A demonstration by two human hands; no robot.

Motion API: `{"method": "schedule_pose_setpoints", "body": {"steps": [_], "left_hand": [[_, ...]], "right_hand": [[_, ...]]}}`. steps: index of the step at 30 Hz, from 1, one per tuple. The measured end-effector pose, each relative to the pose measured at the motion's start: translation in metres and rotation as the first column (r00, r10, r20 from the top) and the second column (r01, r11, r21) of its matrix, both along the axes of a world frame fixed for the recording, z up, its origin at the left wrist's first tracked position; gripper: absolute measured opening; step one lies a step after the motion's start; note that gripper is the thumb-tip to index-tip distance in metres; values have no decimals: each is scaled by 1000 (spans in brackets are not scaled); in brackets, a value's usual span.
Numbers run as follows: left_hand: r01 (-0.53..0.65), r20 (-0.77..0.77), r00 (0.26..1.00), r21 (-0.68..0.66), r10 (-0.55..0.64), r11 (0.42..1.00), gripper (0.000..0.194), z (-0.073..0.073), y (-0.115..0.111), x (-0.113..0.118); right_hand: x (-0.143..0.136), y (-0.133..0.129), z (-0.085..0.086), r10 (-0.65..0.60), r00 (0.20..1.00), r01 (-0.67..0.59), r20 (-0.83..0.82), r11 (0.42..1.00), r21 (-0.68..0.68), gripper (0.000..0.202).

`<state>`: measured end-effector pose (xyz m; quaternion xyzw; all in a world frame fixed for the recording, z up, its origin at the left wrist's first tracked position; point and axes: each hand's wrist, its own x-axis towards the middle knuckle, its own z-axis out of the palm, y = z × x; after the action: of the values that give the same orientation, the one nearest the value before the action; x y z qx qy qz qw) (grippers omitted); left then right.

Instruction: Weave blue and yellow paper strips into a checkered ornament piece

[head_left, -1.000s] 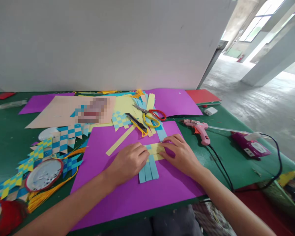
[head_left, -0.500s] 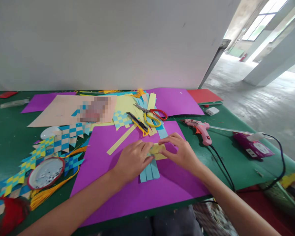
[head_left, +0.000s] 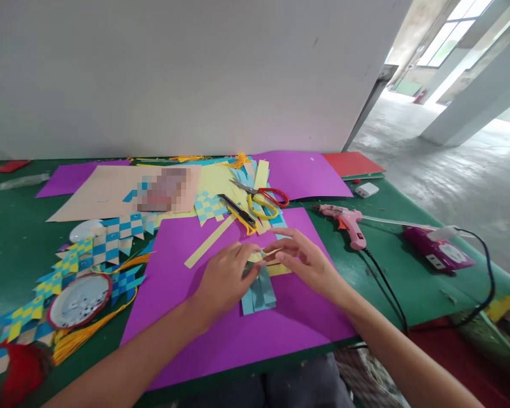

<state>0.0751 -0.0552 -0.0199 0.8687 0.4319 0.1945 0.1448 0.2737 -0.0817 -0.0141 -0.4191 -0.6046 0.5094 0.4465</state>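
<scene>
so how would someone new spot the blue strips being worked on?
On the green table, find the large purple sheet at the near side. On it, just below the gap between the left hand and right hand, are the pale blue strips. Unlike the lone yellow strip slanting nearby, they lie grouped side by side.

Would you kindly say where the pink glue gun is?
In the head view, the pink glue gun lies on the green table, right of the front purple sheet.
</scene>
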Motion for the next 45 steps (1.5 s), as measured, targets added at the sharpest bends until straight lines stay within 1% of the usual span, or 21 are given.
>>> {"method": "schedule_pose_setpoints", "body": {"steps": [3,4,5,6,7,8,9,10,11,12,13,14,15,16,18,22,28,34,37,40,45], "left_hand": [[16,3,1000,-19,-16,1000,21,2,0,-1],[16,8,1000,-24,-16,1000,21,3,0,-2],[19,13,1000,-28,-19,999,21,3,0,-2],[23,21,1000,-29,-23,999,20,3,0,-3],[29,29,999,-28,-28,999,19,3,0,-3],[35,39,999,-27,-34,999,18,3,0,-4],[40,46,998,-27,-38,999,17,3,0,-4],[43,51,998,-29,-42,999,17,3,0,-4],[45,54,998,-33,-43,998,18,3,0,-5],[47,57,997,-39,-45,998,19,3,0,-5],[48,59,997,-48,-46,998,19,3,0,-5],[49,61,997,-58,-45,997,20,3,0,-6],[47,64,997,-69,-43,997,20,3,1,-6],[44,66,997,-81,-39,996,20,4,1,-7],[35,68,997,-101,-28,994,20,4,1,-8],[39,64,997,-99,-33,994,19,6,1,-9],[24,61,998,-99,-18,995,20,6,0,-10],[20,57,998,-110,-14,994,22,5,0,-11],[23,67,998,-104,-16,994,21,6,0,-10],[26,66,998,-89,-20,996,22,6,0,-10],[29,60,998,-100,-23,995,23,5,0,-9]], "right_hand": [[5,-2,4,-84,979,65,186,992,106,32],[9,-1,5,-154,948,107,277,978,177,29],[16,0,7,-254,890,154,379,949,275,27],[25,1,8,-373,795,196,477,904,381,26],[36,3,9,-512,659,226,551,833,505,25],[48,4,10,-626,485,224,611,764,605,25],[61,6,11,-692,301,229,656,720,655,26],[73,7,11,-701,116,265,704,705,658,29],[84,8,11,-651,-58,305,757,711,634,37],[94,9,11,-564,-189,348,804,727,592,46],[101,10,9,-476,-266,391,838,741,545,53],[105,10,7,-402,-309,421,862,755,503,58],[108,11,5,-349,-323,438,880,769,466,61],[109,12,2,-320,-319,446,892,780,439,62],[107,14,-3,-308,-286,453,907,791,411,61],[107,19,-8,-300,-204,532,932,765,363,55],[116,19,-3,-241,-146,594,960,755,280,62],[119,19,-1,-264,-148,609,953,735,298,64],[120,19,2,-249,-155,611,956,736,291,65],[120,17,7,-236,-159,599,959,748,284,66],[114,11,22,-221,-155,614,963,742,269,65]]}}
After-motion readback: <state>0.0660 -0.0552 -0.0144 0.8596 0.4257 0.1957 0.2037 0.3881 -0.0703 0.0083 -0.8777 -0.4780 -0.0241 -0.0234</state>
